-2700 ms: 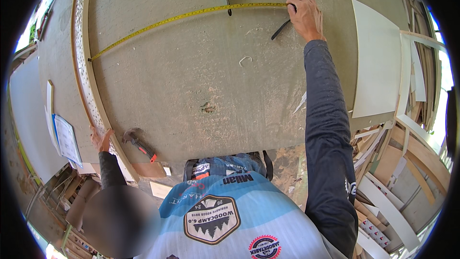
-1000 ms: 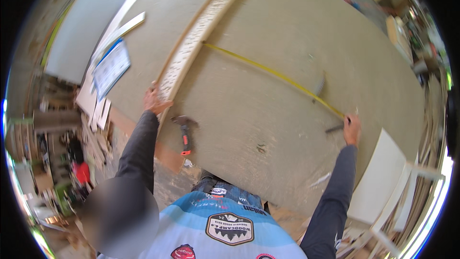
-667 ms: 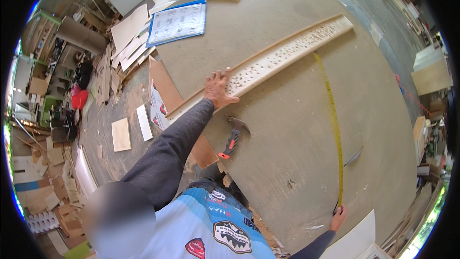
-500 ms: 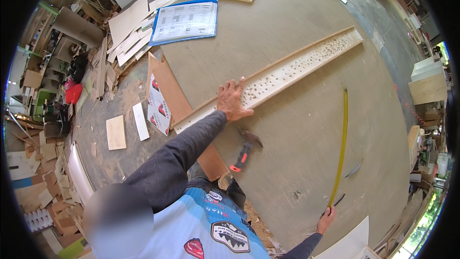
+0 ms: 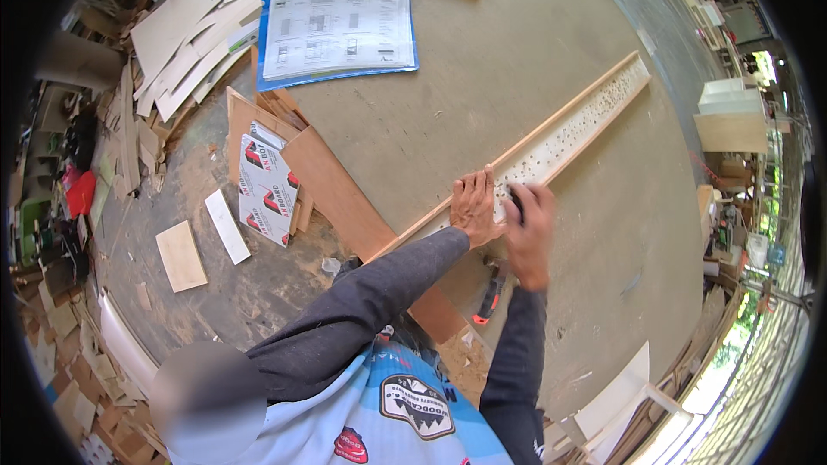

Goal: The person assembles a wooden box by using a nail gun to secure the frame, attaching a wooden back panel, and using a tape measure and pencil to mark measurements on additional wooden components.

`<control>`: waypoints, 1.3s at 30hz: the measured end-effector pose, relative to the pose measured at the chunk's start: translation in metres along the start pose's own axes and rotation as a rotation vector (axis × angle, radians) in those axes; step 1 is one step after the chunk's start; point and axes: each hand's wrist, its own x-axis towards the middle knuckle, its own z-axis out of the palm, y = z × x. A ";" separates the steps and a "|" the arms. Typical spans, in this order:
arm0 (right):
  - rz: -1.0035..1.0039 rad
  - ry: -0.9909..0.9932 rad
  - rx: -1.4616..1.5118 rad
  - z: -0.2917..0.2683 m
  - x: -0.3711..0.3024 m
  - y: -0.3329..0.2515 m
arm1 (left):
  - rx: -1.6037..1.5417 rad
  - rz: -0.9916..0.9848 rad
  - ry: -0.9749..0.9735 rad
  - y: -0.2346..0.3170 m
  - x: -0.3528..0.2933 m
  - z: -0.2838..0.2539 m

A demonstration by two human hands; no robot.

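Observation:
A long, shallow wooden channel [image 5: 564, 139] with a white inside and many small brown spots or bits runs diagonally over the brown board [image 5: 603, 232]. My left hand [image 5: 474, 207] lies across it, fingers bent over its far edge and thumb towards the near side. Close beside it, my right hand [image 5: 528, 237] is smeared by motion, its fingers curled round a dark object [image 5: 515, 204] too blurred to name. Below the right hand, a hammer with a black and red handle [image 5: 491, 294] lies on the board, its head mostly hidden.
A blue folder with printed drawings [image 5: 338, 32] lies at the far left of the board. Brown strips [image 5: 336, 185] and a printed white panel [image 5: 265, 194] stand at the left edge. Offcuts [image 5: 182, 256] lie on the floor; white sheets [image 5: 616, 400] sit at the near right.
My right hand has come from the near right to the channel beside my left hand. The extended yellow tape measure no longer shows on the board. My left hand's spread fingers are now bent.

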 end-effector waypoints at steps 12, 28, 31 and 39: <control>0.025 -0.009 0.115 0.078 0.032 -0.038 | -0.101 0.051 0.238 -0.029 0.000 0.052; 0.795 0.457 -0.035 -0.066 -0.299 0.041 | 0.082 0.078 0.148 0.053 -0.013 -0.021; 0.758 0.407 0.042 -0.073 -0.309 0.056 | -0.330 0.434 -0.032 0.090 -0.059 0.000; 0.504 0.376 0.167 -0.120 -0.320 0.138 | -0.890 0.331 -0.805 0.215 -0.149 0.058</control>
